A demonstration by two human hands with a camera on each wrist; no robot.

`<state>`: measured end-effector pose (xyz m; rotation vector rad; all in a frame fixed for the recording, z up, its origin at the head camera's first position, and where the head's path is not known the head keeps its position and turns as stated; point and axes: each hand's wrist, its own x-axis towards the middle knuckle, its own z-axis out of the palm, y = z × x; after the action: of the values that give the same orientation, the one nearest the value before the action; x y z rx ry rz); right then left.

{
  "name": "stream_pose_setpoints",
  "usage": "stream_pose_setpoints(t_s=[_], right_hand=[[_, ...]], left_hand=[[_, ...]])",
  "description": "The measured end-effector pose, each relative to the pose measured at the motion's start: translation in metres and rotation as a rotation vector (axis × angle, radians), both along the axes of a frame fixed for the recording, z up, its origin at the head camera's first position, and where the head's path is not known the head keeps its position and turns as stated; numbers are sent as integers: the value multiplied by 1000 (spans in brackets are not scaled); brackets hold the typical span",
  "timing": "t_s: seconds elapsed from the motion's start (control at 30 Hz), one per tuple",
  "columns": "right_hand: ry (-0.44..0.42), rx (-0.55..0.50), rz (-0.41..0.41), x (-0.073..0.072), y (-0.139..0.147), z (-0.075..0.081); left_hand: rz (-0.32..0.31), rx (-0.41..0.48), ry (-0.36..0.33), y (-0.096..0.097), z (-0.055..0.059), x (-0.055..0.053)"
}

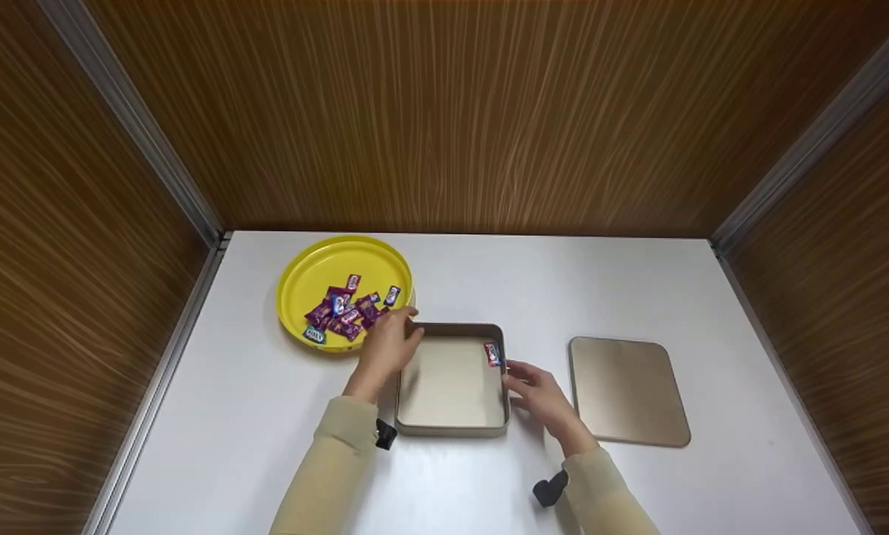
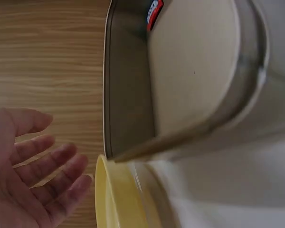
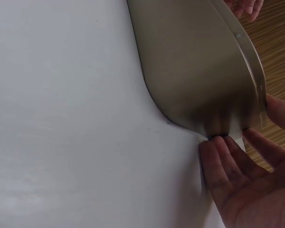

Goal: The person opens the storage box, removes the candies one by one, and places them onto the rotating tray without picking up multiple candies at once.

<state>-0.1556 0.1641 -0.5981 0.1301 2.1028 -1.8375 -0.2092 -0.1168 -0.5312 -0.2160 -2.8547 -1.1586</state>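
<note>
A shallow metal tin (image 1: 451, 379) stands between the hands, with one red-and-blue wrapped candy (image 1: 493, 354) at its right inner side. Over the tin's far left corner is my left hand (image 1: 389, 343), its fingers (image 2: 61, 175) spread and loosely bent with nothing in them. My right hand (image 1: 542, 397) is at the tin's right wall; its straight fingertips (image 3: 218, 147) touch the outside, and the thumb is at the rim. Just beyond the left hand, a round yellow tray (image 1: 295, 282) holds several wrapped candies (image 1: 340, 306), mostly purple.
To the right of the right hand, a flat metal lid (image 1: 630, 390) lies on the white table (image 1: 734, 461). Wood-grain panels (image 1: 444, 119) with grey metal corner strips enclose the table at the back and both sides.
</note>
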Motion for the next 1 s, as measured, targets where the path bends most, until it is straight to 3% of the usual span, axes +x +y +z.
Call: stream_pose_setpoints(t_s=[0.27,0.5,0.77,1.0], right_hand=[[7,-4,2,0,-1,0],[12,-27,-11,1,-2,1],[-9,22,-13,2,-4,1],[6,-27,36,4,0,-2]], left_hand=[[-109,-115,-33,23,-3,9],[-179,-163,-54,40,-12,16],[-256,-198,-106,53,-18,23],[-334,-279,-79,66,-21,26]])
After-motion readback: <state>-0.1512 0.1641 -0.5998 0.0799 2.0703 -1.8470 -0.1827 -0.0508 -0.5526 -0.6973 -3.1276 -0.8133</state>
